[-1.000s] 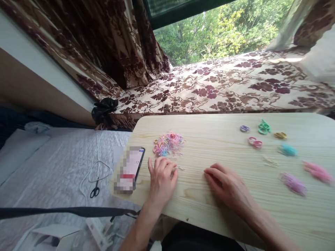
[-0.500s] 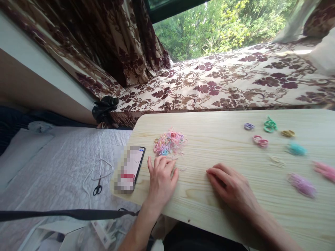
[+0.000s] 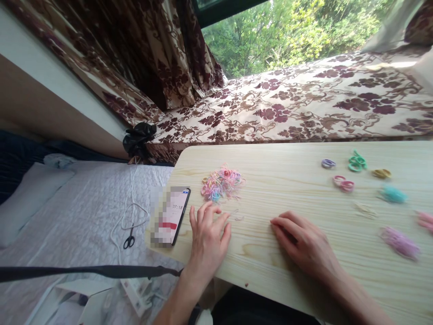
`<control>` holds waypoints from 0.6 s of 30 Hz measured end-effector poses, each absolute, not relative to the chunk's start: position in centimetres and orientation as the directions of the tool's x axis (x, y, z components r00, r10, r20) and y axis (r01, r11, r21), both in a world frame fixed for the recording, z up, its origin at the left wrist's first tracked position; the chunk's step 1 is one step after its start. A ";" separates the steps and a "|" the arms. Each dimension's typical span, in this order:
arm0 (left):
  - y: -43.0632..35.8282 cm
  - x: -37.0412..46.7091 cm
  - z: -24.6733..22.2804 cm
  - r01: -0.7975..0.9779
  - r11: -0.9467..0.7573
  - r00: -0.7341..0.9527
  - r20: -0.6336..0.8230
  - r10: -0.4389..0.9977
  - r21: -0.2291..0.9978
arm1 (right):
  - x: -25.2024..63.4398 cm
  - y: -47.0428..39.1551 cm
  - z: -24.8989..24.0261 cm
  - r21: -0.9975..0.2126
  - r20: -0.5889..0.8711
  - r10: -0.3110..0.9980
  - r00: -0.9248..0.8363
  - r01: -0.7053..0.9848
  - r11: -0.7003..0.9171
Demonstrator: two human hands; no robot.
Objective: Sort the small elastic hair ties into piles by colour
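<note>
My left hand (image 3: 210, 234) is over the table with its fingers spread, just in front of a mixed pile of thin, colourful elastic hair ties (image 3: 223, 183). Its index fingertip is beside a few loose pale strands (image 3: 239, 216); whether it touches them I cannot tell. My right hand (image 3: 304, 241) rests on the tabletop with thumb and fingers drawn together, and nothing shows in it. Beyond it lie separate colour groups: purple ties (image 3: 328, 163), green ties (image 3: 357, 161), pink ties (image 3: 343, 183), mustard ties (image 3: 382, 174), turquoise strands (image 3: 394, 194), cream strands (image 3: 366, 210) and lilac strands (image 3: 401, 243).
A phone (image 3: 174, 216) lies by the left edge of the light wooden table (image 3: 257, 264). More pink strands (image 3: 426, 221) are at the right edge. On the bed (image 3: 84, 198) are scissors (image 3: 129, 240) and a white cord (image 3: 118, 225). A dark strap (image 3: 101, 274) crosses the lower left.
My left index finger has shifted slightly along the pale strands, away from the pile. My right hand keeps its pose. The whole view has shifted a little.
</note>
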State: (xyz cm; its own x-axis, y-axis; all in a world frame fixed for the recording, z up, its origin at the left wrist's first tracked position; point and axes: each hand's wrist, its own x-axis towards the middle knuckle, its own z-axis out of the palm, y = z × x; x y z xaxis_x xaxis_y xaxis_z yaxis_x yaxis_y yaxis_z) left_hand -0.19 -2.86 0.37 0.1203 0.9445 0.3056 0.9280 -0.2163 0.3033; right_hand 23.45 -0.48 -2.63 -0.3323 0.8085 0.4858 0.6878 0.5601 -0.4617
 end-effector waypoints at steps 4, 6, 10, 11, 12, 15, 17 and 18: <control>-2.8 -0.4 0.4 0.927 -0.197 0.089 0.322 0.942 0.319 | 23.6 -0.6 -2.7 -0.456 0.484 0.808 -0.337 0.690 0.562; -2.8 -0.2 0.4 0.923 -0.200 0.091 0.318 0.944 0.328 | 23.6 -0.6 -2.7 -0.456 0.482 0.808 -0.339 0.691 0.561; -2.6 0.5 0.1 0.913 -0.212 0.103 0.305 0.947 0.349 | 23.5 -0.6 -2.6 -0.462 0.481 0.811 -0.334 0.689 0.558; -2.5 0.7 0.1 0.911 -0.213 0.104 0.303 0.947 0.353 | 23.5 -0.6 -2.5 -0.467 0.476 0.814 -0.333 0.689 0.554; -2.4 0.8 0.0 0.910 -0.213 0.104 0.302 0.948 0.356 | 23.5 -0.5 -2.5 -0.471 0.472 0.817 -0.330 0.690 0.550; -2.0 1.3 0.0 0.911 -0.210 0.107 0.289 0.951 0.354 | 23.5 -0.5 -2.5 -0.473 0.471 0.819 -0.329 0.689 0.549; -1.8 1.5 0.0 0.915 -0.204 0.109 0.273 0.956 0.349 | 23.5 -0.6 -2.5 -0.475 0.472 0.818 -0.329 0.687 0.550; -1.7 1.6 0.0 0.917 -0.200 0.109 0.266 0.958 0.345 | 23.6 -0.6 -2.6 -0.478 0.471 0.819 -0.329 0.686 0.549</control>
State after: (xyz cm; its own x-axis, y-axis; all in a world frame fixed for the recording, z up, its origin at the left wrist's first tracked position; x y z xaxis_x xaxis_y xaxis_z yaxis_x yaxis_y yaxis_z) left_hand 1.60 -1.71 0.00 0.1093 0.9578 0.2657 0.9168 -0.2004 0.3454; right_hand 23.56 -0.59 -2.57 -0.3285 0.8189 0.4706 0.6856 0.5495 -0.4776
